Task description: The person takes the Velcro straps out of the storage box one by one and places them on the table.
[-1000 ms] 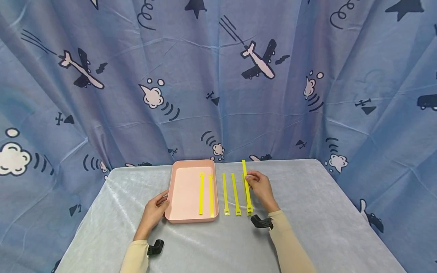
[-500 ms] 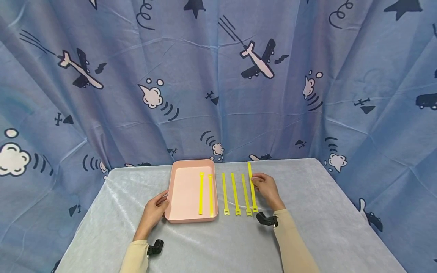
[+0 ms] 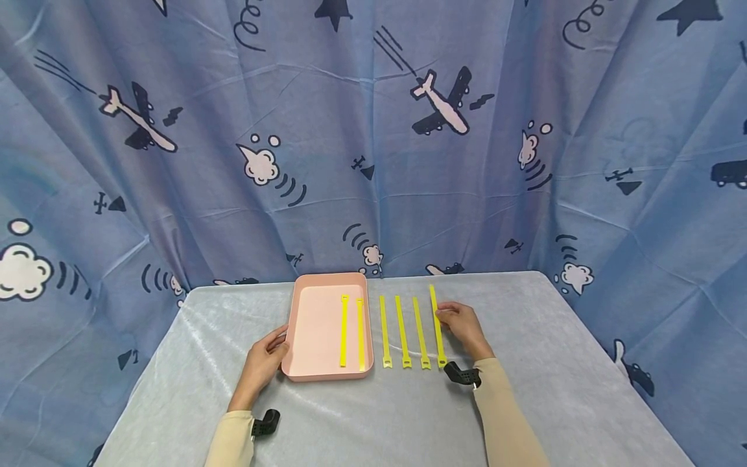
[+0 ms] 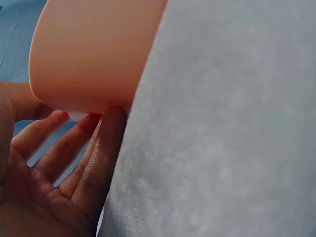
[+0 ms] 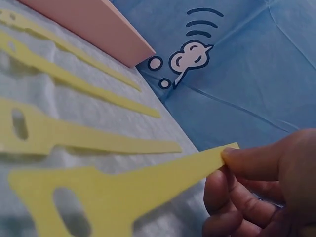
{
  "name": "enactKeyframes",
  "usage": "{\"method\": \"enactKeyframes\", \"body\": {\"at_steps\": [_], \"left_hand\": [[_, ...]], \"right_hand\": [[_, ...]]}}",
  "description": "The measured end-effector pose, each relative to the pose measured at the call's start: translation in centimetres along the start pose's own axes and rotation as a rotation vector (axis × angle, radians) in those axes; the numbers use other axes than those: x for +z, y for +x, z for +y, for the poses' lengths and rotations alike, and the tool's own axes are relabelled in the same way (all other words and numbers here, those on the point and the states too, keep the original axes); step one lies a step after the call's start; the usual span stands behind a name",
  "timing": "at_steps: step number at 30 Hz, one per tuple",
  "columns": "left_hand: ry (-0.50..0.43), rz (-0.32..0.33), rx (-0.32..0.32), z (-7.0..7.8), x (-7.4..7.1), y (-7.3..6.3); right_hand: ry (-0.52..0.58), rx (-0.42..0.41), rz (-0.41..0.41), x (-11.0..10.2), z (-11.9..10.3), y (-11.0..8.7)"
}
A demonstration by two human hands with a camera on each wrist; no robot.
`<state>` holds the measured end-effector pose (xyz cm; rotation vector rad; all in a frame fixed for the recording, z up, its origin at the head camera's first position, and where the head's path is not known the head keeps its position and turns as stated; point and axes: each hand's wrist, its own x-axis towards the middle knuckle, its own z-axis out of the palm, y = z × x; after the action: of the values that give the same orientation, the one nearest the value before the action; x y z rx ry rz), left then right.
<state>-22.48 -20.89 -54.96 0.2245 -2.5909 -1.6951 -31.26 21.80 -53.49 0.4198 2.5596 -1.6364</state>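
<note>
My right hand pinches a yellow cable tie between thumb and fingers near its far, narrow end. In the right wrist view, the tie's wide slotted head points toward the camera and its tail rises to the fingertips. Left of it, three similar yellow ties lie side by side on the table, slotted ends nearest me. My left hand rests against the left side of a pink tray, its fairly straight fingers touching the wall. Two more yellow ties lie inside the tray, toward its right.
A light grey cloth covers the table. Behind its far edge hangs a blue curtain printed with planes and clouds. Black wrist cameras sit at both cuffs.
My right hand has moved right and a little toward me with its tie, from over the rightmost lying tie to a spot beside it. The left hand and tray have stayed put.
</note>
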Motion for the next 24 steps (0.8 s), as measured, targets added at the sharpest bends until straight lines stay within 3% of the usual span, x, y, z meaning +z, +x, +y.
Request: {"method": "enactKeyframes", "body": {"at_steps": [8, 24], "left_hand": [[-0.005, -0.002, 0.003, -0.1, 0.0, 0.0], [0.011, 0.0, -0.008, 0.0, 0.0, 0.0]], "right_hand": [[0.009, 0.022, -0.011, 0.2, 0.3, -0.1], [-0.032, -0.007, 0.047, 0.7, 1.2, 0.3]]}}
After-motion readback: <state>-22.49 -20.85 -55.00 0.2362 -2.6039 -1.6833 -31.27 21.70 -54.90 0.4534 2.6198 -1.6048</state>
